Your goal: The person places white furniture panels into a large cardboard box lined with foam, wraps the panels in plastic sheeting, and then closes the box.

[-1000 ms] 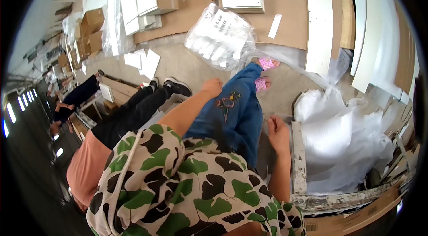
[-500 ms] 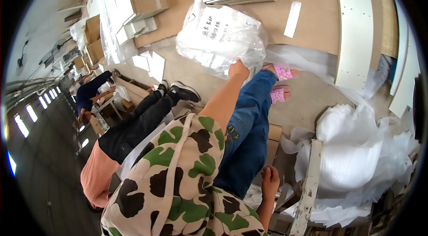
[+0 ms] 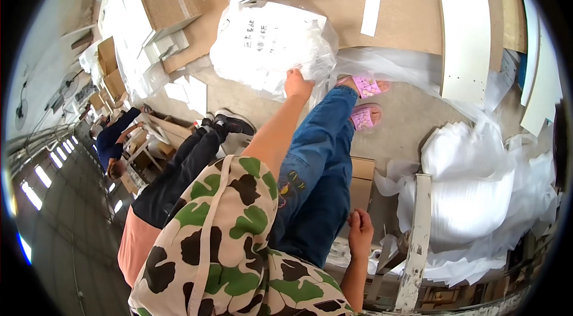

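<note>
Clear plastic bag (image 3: 271, 47) w/ white contents lying on floor at 12 o'clock, gripped at its lower edge by left hand (image 3: 296, 84), right hand (image 3: 360, 233) clenched, nothing seen held, at 5 o'clock, pink slippers (image 3: 365, 101) just beside bag, white foam sheets (image 3: 471, 196) at 3 o'clock.

The left hand (image 3: 296, 84) touches the plastic bag (image 3: 271, 47) lying on the floor (image 3: 412, 116), left of the slippers (image 3: 365, 101). The right hand (image 3: 360, 232) hangs near a heap of wrapping (image 3: 471, 196), seemingly left of it.
</note>
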Demonstrator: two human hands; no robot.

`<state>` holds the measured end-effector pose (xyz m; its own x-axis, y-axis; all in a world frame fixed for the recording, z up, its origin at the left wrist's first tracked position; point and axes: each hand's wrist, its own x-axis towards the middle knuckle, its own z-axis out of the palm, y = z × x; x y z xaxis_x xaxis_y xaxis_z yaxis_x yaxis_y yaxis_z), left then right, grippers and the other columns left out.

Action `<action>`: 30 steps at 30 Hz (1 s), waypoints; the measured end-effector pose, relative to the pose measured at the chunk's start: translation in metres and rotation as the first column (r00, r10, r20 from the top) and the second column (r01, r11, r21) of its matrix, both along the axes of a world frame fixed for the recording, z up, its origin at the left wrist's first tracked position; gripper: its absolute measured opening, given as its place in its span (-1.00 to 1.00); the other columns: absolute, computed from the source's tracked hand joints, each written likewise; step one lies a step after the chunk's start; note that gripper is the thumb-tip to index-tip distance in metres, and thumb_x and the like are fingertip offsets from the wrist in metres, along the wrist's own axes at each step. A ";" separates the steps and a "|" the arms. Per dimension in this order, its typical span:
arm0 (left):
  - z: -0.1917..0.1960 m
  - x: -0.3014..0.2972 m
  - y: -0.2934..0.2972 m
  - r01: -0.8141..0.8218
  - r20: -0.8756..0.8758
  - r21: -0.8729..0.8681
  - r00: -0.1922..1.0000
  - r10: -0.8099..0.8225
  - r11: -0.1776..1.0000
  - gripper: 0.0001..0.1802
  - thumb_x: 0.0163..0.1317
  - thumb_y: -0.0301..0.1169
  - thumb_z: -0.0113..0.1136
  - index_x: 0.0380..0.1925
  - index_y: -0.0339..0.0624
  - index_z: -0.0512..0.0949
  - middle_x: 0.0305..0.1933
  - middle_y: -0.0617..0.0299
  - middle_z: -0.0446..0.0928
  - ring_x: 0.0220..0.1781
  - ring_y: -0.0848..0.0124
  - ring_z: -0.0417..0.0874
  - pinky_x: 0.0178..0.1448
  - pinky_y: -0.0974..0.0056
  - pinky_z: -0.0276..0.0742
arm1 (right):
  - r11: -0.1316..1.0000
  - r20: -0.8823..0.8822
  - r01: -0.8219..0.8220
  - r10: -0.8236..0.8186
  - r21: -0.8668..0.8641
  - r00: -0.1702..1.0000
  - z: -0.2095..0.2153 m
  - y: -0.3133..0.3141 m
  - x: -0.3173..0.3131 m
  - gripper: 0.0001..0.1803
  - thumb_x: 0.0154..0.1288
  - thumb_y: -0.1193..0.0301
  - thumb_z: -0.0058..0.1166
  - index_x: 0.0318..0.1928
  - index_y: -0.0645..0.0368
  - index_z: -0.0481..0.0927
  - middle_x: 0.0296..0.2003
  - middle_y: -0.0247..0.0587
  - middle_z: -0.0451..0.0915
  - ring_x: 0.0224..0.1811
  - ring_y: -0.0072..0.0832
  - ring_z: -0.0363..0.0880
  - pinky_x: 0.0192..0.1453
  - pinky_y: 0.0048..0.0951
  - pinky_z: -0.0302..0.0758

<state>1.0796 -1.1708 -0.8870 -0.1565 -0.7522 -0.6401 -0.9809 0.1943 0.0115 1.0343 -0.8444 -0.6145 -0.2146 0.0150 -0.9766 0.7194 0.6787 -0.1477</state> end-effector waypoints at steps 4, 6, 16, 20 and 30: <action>0.071 0.007 0.009 -0.026 -0.084 0.032 0.996 0.029 0.999 -0.35 -0.26 -0.28 0.35 -0.05 -0.13 0.42 -0.01 -0.02 0.33 0.05 0.09 0.41 0.11 0.18 0.38 | 0.987 -0.167 -0.139 0.125 -0.077 0.978 0.010 -0.016 -0.005 -0.79 0.25 0.37 -0.01 -0.18 0.23 0.54 -0.41 -0.08 0.58 -0.38 -0.43 0.55 -0.23 -0.48 0.45; 0.105 0.013 0.032 0.095 -0.206 0.048 0.975 -0.083 0.994 -0.43 -0.23 -0.34 0.29 -0.09 -0.14 0.45 0.01 -0.02 0.32 0.04 0.09 0.40 0.11 0.16 0.37 | 0.993 -0.236 -0.103 0.086 -0.064 0.968 0.025 -0.014 -0.011 -0.79 0.23 0.38 0.02 -0.19 0.23 0.54 -0.38 -0.02 0.58 -0.35 -0.30 0.58 -0.21 -0.43 0.47; 0.392 -0.078 0.075 -0.071 -0.297 0.859 0.737 0.607 0.507 -0.56 0.08 -0.54 0.16 -0.01 -0.29 0.34 -0.33 0.18 0.49 -0.36 0.45 0.52 -0.25 0.42 0.49 | 0.962 -0.575 0.104 -0.235 -0.252 0.783 0.176 -0.067 -0.065 -0.69 0.28 0.36 -0.01 -0.01 0.23 0.43 -0.30 -0.11 0.58 -0.34 -0.54 0.52 -0.25 -0.57 0.44; 0.491 -0.133 0.148 0.410 -0.454 0.891 0.831 0.322 0.198 -0.56 0.01 -0.67 0.18 -0.06 -0.30 0.35 -0.17 0.17 0.49 -0.13 0.44 0.54 -0.02 0.38 0.49 | 0.827 -0.611 0.469 -0.551 -0.311 0.568 0.252 -0.042 -0.067 -0.43 0.27 0.39 0.02 0.24 0.17 0.15 -0.14 -0.19 0.56 -0.24 -0.62 0.47 -0.20 -0.58 0.42; 0.607 -0.164 0.254 0.703 -0.844 0.522 0.507 -0.175 -0.483 -0.71 0.09 -0.55 0.21 -0.14 -0.28 0.49 -0.17 0.21 0.53 -0.15 0.48 0.53 0.00 0.40 0.43 | 0.154 -0.992 0.980 -0.029 -0.124 -0.121 0.482 0.092 0.088 -0.55 0.23 0.31 0.04 0.13 0.11 0.39 -0.43 -0.26 0.57 -0.48 -0.63 0.42 -0.38 -0.55 0.43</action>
